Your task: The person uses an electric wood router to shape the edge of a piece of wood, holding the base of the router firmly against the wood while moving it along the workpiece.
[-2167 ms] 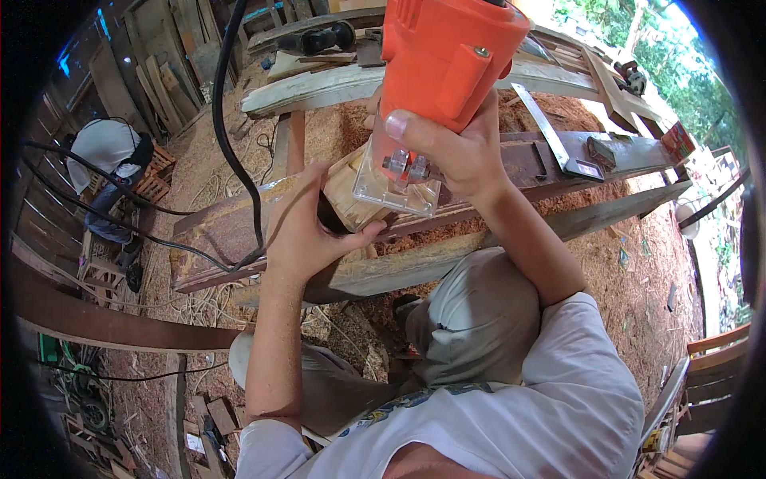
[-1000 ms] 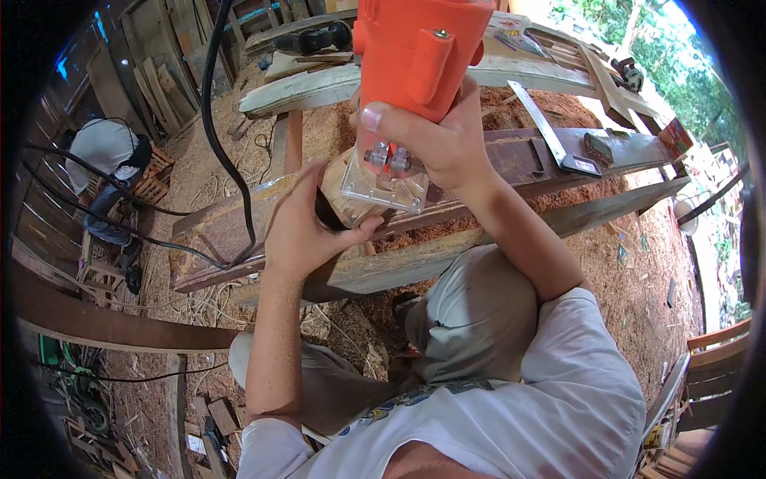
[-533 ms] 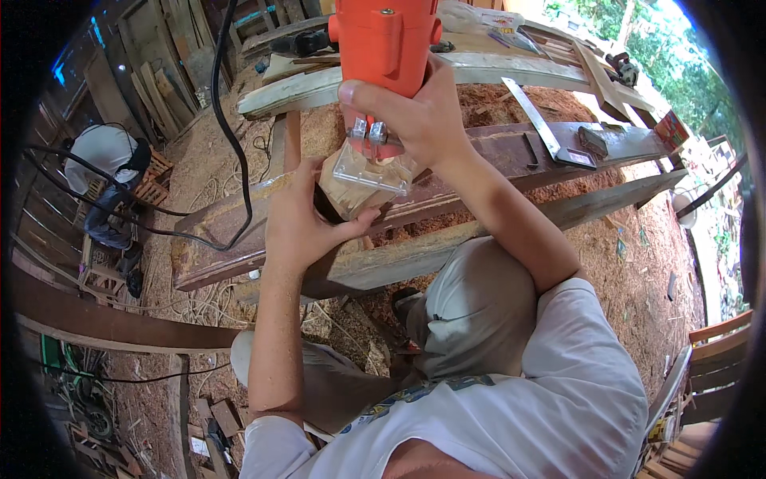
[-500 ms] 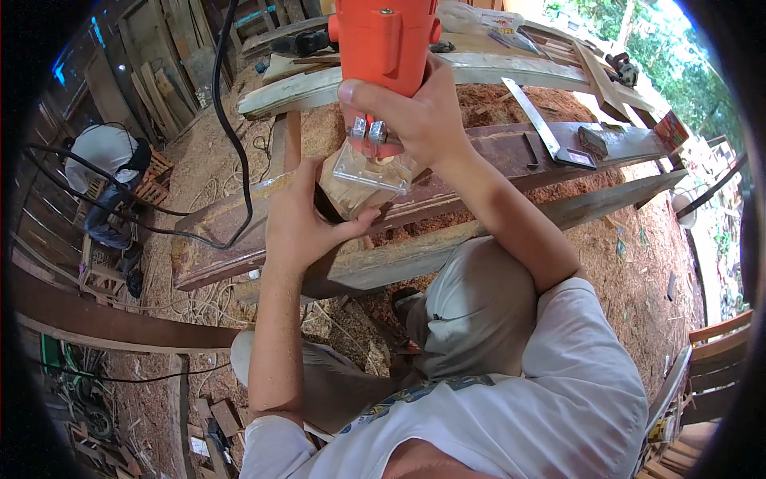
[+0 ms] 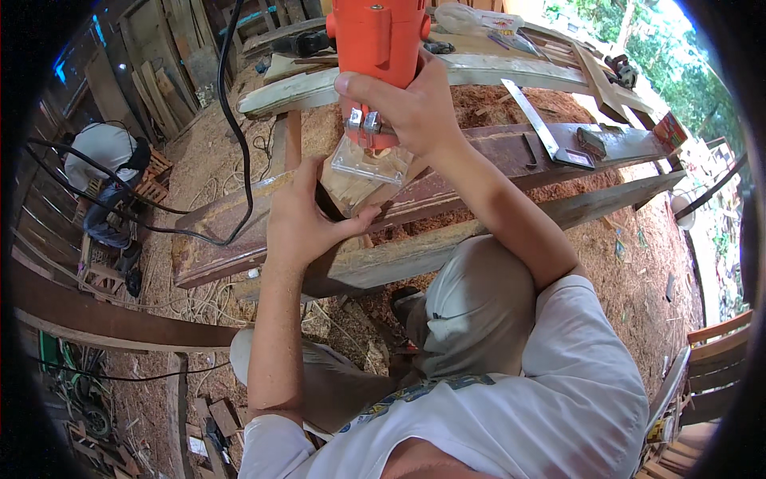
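While sawdust lies thick over the ground around me, the biggest thing in front of me is the long dark plank, running from lower left to upper right across my lap, with a paler beam just below it and another pale board beyond. A black cord hangs down from the top and loops off to the left, toward another person crouched well apart from me beside a crate.

On the plank's far right stretch lie a metal square and a small dark block just beside it.

My right hand is wrapped tight around the orange trim router — thumb across its lower body, fingers clamped behind. The router stands nearly upright, its clear base plate sitting on the small pale wood piece that rests on the plank.

My left hand grips that wood piece from the left — fingers closed against its side, thumb pressed along its near edge.
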Motion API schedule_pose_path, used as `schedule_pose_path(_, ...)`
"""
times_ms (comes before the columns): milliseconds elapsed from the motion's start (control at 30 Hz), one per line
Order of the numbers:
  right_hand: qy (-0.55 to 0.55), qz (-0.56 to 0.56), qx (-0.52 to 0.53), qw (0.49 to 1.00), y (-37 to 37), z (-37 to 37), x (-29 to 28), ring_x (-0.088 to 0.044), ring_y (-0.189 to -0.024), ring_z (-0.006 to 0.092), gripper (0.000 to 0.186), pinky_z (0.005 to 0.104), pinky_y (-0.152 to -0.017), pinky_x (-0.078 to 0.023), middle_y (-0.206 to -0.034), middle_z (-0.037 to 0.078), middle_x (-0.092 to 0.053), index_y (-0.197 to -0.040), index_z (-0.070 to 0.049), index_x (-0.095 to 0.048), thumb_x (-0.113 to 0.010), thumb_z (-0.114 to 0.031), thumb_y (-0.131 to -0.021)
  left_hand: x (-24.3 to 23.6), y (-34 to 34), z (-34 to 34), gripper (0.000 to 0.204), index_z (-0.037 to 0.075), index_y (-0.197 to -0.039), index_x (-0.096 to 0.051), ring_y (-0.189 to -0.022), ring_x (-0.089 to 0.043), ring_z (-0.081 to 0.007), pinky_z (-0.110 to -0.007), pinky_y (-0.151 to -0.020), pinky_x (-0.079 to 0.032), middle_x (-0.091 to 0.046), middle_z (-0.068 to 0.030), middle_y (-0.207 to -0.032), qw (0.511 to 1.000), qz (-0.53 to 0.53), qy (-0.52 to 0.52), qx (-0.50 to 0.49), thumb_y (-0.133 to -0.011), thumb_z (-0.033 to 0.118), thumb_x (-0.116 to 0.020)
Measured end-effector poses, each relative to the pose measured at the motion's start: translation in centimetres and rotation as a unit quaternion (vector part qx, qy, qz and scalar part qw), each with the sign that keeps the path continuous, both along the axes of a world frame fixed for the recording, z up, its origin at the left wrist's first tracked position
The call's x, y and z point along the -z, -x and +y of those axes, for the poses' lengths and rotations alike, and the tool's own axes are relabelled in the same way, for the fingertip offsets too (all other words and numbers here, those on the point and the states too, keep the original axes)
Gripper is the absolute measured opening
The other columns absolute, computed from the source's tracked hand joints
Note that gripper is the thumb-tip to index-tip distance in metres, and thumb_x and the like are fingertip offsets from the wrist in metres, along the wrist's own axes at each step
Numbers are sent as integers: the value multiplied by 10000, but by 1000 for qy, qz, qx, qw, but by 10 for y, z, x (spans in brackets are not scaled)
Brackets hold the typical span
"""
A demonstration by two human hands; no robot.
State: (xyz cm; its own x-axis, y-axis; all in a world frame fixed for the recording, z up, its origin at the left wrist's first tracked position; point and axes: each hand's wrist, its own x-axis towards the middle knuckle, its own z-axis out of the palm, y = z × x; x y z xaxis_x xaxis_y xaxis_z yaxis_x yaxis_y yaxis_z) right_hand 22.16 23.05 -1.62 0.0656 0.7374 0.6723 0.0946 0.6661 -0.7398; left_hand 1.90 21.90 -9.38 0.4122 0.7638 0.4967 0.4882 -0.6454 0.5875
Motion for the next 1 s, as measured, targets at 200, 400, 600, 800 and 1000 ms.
schedule_pose_path(200,-4,-16,19,1000,2,-3,-5,-674,-753,105,502,297,-709,-559,-906,50,-750,-1157,-43,-742,-887,-310,-757,1,1,2,883,-56,-1308,-573,-1105,-728,-338,-410,-966,-550,-734,-247,-1148,1000,-1,11,5,-628,350,-963)
schedule_pose_path(400,-21,-16,25,999,4,1,-3,-666,-751,114,386,301,-709,-562,-870,42,-720,-1102,-4,-697,-827,-245,-831,3,0,1,893,-15,-1277,-603,-986,-731,-405,-461,-845,-577,-736,-236,-1022,999,-1,-36,-13,-614,470,-955)
schedule_pose_path(600,7,-8,26,1000,3,5,-4,-672,-784,101,504,312,-743,-559,-953,39,-763,-1219,-75,-751,-874,-282,-776,1,-1,0,891,-22,-1270,-604,-960,-734,-404,-465,-832,-579,-733,-241,-1005,999,6,-43,-14,-616,473,-953)
schedule_pose_path(800,-38,-21,33,999,2,12,-5,-663,-787,99,483,313,-732,-555,-966,38,-755,-1206,-76,-751,-867,-270,-780,1,0,1,891,-31,-1259,-601,-908,-744,-393,-457,-793,-587,-734,-236,-962,999,7,-52,-12,-624,486,-950)
schedule_pose_path(1000,-33,-16,55,998,1,9,-5,-658,-735,105,420,305,-689,-547,-865,46,-738,-1102,-30,-746,-867,-270,-779,2,0,1,884,-11,-1262,-596,-889,-743,-400,-461,-772,-589,-733,-236,-952,999,4,-50,-8,-633,502,-946)
